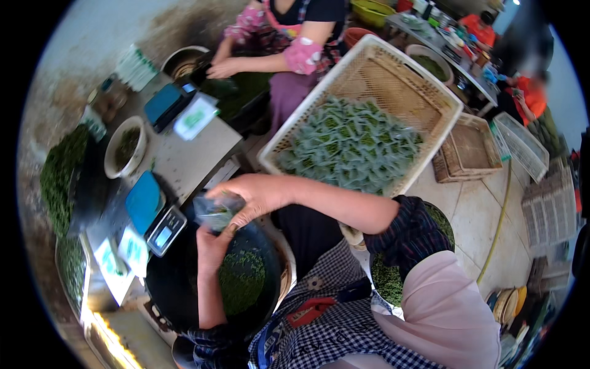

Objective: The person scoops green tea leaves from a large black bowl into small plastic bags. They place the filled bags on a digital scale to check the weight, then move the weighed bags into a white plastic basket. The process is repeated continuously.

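A small clear plastic bag (215,212) with some green plant material inside is held over a black tub (272,281). My left hand (214,246) grips its lower edge from below, thumb up. From above, my right hand (253,196) reaches across and holds the bag's other side. The bag is slightly blurred. Inside the tub lie loose small green leaves or buds (242,281). Just left of my hands, a digital scale (167,233) with a blue pan (144,203) stands on the table (193,143).
A white plastic crate (433,97) holds many filled bags (350,143). On the table are a second scale (165,104), a white bowl (138,154) and packs of printed bags (133,249). A co-worker's hands (226,67) are over another dark tub. Stacked crates (470,143) stand at right.
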Tool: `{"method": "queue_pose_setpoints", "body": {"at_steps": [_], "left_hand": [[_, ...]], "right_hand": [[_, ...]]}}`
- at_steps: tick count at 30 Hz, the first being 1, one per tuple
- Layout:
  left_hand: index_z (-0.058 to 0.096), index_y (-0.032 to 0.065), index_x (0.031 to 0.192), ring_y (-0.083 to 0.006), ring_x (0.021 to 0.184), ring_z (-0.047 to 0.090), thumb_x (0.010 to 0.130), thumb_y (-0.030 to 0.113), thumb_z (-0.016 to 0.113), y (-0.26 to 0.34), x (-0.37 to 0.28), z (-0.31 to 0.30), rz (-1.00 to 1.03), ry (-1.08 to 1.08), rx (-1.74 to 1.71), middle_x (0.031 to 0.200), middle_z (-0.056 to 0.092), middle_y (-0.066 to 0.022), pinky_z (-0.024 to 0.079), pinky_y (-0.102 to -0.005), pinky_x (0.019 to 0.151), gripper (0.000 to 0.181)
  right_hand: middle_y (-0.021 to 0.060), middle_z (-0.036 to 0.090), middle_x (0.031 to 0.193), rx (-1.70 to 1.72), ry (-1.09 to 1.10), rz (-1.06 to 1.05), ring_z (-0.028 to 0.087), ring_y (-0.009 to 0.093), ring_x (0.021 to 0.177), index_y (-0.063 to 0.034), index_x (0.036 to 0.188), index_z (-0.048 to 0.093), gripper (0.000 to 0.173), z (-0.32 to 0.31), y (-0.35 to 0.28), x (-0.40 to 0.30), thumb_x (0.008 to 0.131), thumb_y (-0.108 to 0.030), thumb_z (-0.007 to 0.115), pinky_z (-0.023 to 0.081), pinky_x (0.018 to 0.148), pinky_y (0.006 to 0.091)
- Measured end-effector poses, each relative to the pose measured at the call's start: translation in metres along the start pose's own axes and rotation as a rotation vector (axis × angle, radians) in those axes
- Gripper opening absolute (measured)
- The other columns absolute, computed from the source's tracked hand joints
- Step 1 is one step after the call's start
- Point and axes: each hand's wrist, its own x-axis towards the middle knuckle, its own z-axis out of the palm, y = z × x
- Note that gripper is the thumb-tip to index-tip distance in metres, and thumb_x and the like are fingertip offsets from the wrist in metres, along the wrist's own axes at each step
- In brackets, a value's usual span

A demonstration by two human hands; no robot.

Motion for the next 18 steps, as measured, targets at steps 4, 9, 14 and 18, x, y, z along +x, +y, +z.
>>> {"method": "queue_pose_setpoints", "body": {"at_steps": [4,9,14,18], "left_hand": [[0.051,-0.0012,0.125,-0.0162,0.103,0.056,0.074,0.014,0.078,0.006,0.023,0.060,0.069,-0.232,0.132,0.114,0.059,-0.0117,0.045,-0.0312,0.090,0.060],[0.050,-0.0014,0.127,-0.0174,0.099,0.059,0.077,0.005,0.071,-0.019,-0.002,0.025,-0.109,-0.070,0.159,0.114,0.060,-0.0120,0.047,-0.0306,0.089,0.055],[0.055,-0.0027,0.120,-0.0136,0.094,0.060,0.085,0.007,0.066,-0.034,-0.017,0.008,-0.172,-0.064,0.103,0.107,0.063,-0.0091,0.047,-0.0262,0.085,0.038],[0.061,-0.0037,0.112,-0.0116,0.083,0.063,0.089,0.006,0.060,-0.061,-0.077,-0.050,-0.221,0.184,0.240,0.091,0.068,-0.0081,0.050,-0.0238,0.075,0.026]], "right_hand": [[0.0091,0.068,0.086,-0.189,0.493,0.378,0.064,0.017,0.076,-0.0086,0.102,0.068,0.026,-0.050,0.005,-0.098,0.085,-0.026,0.063,0.050,0.072,0.0315],[0.0099,0.070,0.093,-0.645,1.341,0.389,0.067,0.020,0.077,-0.0123,0.102,0.070,0.019,-0.176,0.068,-0.264,0.087,-0.018,0.060,0.052,0.071,0.0311],[0.0163,0.067,0.099,-0.954,1.349,0.931,0.065,0.029,0.091,-0.0132,0.106,0.068,0.031,-0.222,0.163,-0.435,0.085,-0.034,0.059,0.049,0.080,0.0363],[0.0172,0.066,0.105,-0.642,1.216,1.121,0.061,0.033,0.100,-0.0075,0.112,0.065,0.047,-0.220,0.159,-0.428,0.082,-0.043,0.063,0.045,0.089,0.0383]]}}
